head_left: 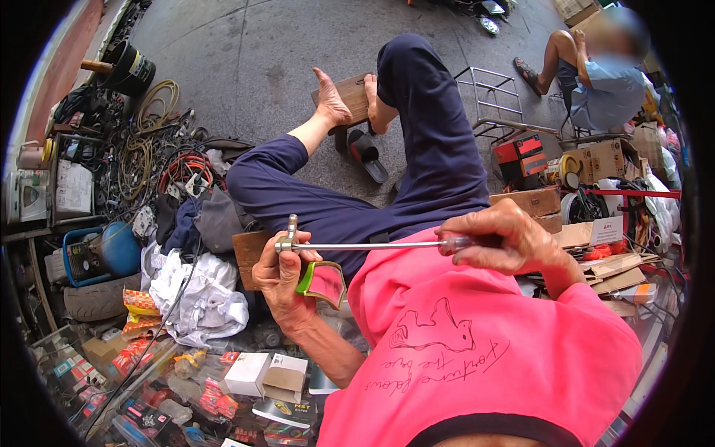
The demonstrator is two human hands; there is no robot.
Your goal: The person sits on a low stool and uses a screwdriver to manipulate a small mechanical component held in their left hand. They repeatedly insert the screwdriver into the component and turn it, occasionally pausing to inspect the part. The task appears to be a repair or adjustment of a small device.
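Note:
My left hand grips a small metal clamp fitting with a short upright stem, beside my fingers. A rectangular mirror with a bright green rim, reflecting pink, hangs just below it at that hand. My right hand is wrapped round the dark translucent handle of a screwdriver, whose long metal shaft lies level across to the fitting; whether the tip is seated in it I cannot tell. Both hands are over my lap, above my pink top and dark trousers.
A wooden board is under my bare feet, near black sandals. A person sits at right by a metal rack. Coiled hoses, a blue tank and white cloth crowd the left; small boxes lie below.

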